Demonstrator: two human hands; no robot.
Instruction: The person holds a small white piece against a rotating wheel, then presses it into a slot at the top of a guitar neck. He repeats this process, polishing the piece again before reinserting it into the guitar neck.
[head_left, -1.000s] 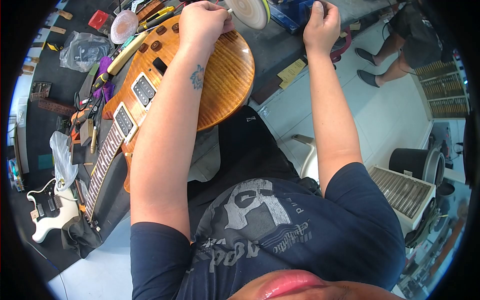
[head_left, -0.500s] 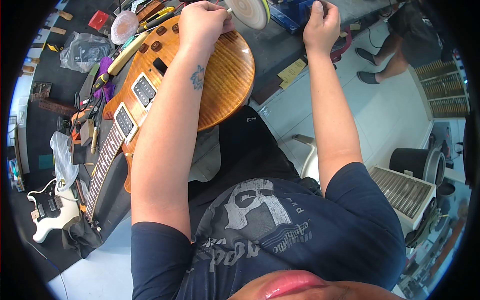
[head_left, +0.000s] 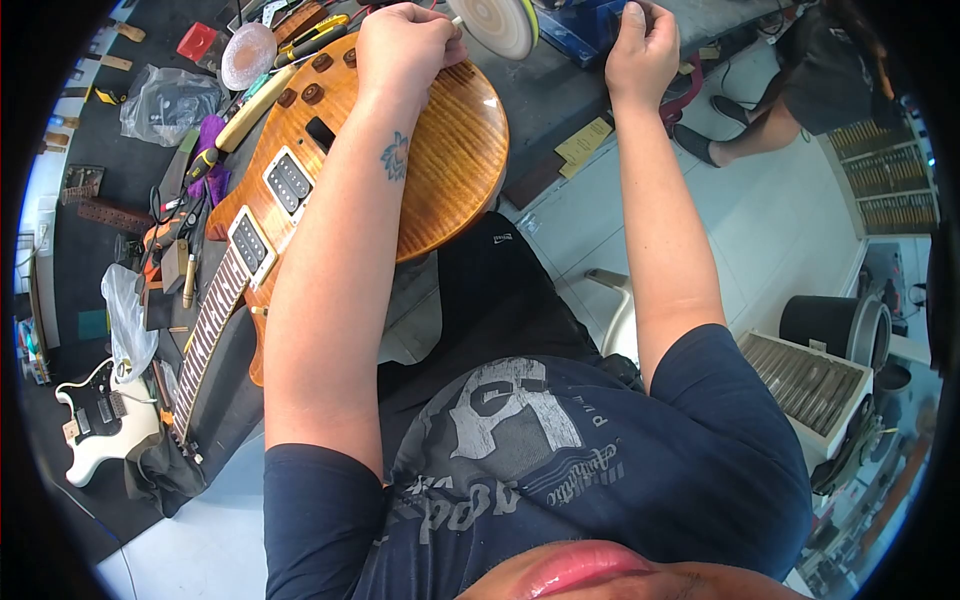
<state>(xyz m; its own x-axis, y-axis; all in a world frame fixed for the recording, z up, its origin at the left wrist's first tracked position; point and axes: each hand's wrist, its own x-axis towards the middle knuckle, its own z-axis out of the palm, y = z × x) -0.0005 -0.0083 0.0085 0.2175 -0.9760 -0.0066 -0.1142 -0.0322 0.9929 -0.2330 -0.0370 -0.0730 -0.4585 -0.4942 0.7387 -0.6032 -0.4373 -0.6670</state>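
My left hand is closed above the amber electric guitar, its fingers curled; what they hold is hidden. Close to its fingertips is a round off-white disc with a yellow-green rim and a short pale stem. My right hand is raised past the guitar's right side, fingers curled in and thumb up, beside a blue translucent object on the bench. Whatever is in its grip cannot be made out. The guitar lies face up, its neck pointing toward the lower left, with brown knobs near my left forearm.
Tools and a purple cloth clutter the dark bench beyond the guitar. A white guitar body and plastic bags lie at left. A yellow paper sits near the bench edge. Another person's legs stand at upper right.
The other person's legs have shifted, one foot moving left toward the bench. My hands, the disc and the guitar look almost unchanged.
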